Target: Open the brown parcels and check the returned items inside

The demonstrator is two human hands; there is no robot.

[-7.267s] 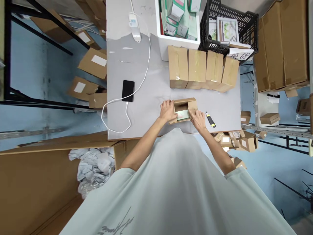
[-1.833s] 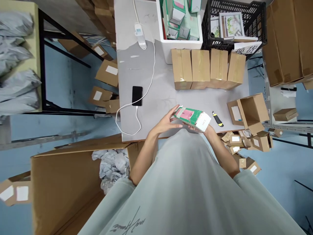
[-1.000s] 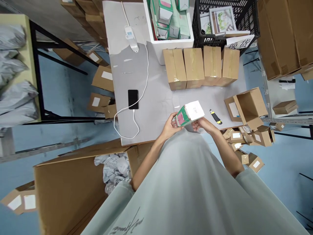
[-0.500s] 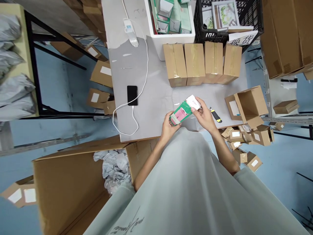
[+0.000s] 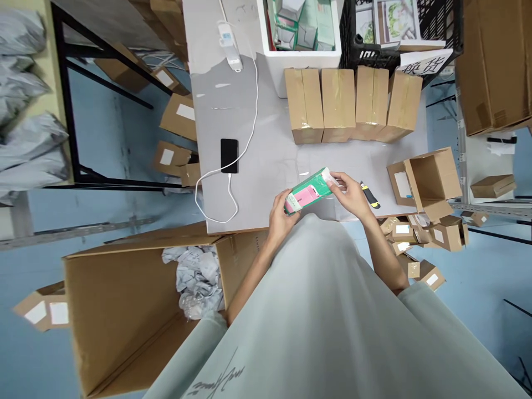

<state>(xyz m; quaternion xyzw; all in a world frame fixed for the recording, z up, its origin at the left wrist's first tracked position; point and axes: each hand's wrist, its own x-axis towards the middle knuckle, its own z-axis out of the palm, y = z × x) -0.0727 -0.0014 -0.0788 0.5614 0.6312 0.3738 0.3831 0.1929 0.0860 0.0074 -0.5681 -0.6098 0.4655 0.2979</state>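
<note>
Between my two hands, above the table's front edge, is a small green product box (image 5: 308, 192) with a pink picture on its face and a white end. My left hand (image 5: 281, 215) grips its lower left end. The fingers of my right hand (image 5: 348, 192) hold the white end at the upper right. A black and yellow utility knife (image 5: 369, 195) lies on the table just right of my right hand. Further right stands an opened cardboard box (image 5: 432, 173), its mouth facing up and its flaps spread.
Several taped cardboard boxes (image 5: 338, 105) stand in a row at the back of the grey table (image 5: 266, 188). Behind them are a white bin (image 5: 305, 60) of green boxes and a black crate (image 5: 369, 54). A phone (image 5: 229, 155) lies left; a large carton (image 5: 124, 316) holds crumpled packaging (image 5: 198, 277).
The green box has turned in my hands, so its pink face shows more and its white end less. The whole view has shifted slightly.
</note>
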